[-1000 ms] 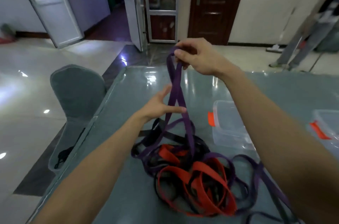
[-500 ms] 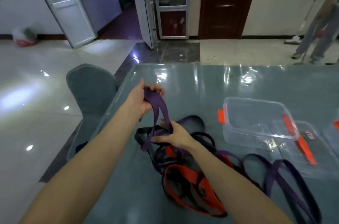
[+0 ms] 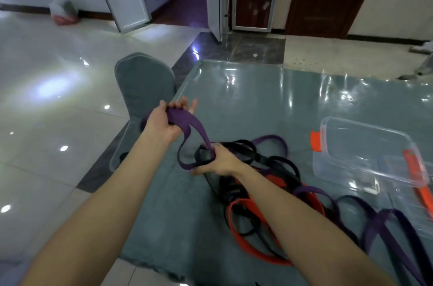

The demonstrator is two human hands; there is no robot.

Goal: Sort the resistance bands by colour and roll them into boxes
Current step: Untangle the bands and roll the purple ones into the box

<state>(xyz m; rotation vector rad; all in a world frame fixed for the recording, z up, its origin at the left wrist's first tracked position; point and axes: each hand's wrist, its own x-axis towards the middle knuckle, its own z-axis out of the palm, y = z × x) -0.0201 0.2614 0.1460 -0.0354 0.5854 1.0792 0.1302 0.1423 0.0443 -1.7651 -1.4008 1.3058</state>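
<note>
Early stage, from what I see: the clear box (image 3: 365,152) on the desk (image 3: 246,103) holds no bands, and no other box shows a band in it. Most bands lie in one tangled pile (image 3: 257,182) by the box, with red (image 3: 246,248), black (image 3: 278,163) and purple loops mixed together, so the sorting is barely begun. One purple band (image 3: 187,126) is being gathered. The left grip (image 3: 167,125) is clenched round its folded end above the desk's left edge. The right grip (image 3: 219,162) pinches the same strand low, right at the pile, and the far part of the band trails into the tangle. Versus a second ago, the right grip has dropped from high over the desk to the pile, the left has taken over the top end, and the span between them is shorter and slack. The box is in the same spot.
</note>
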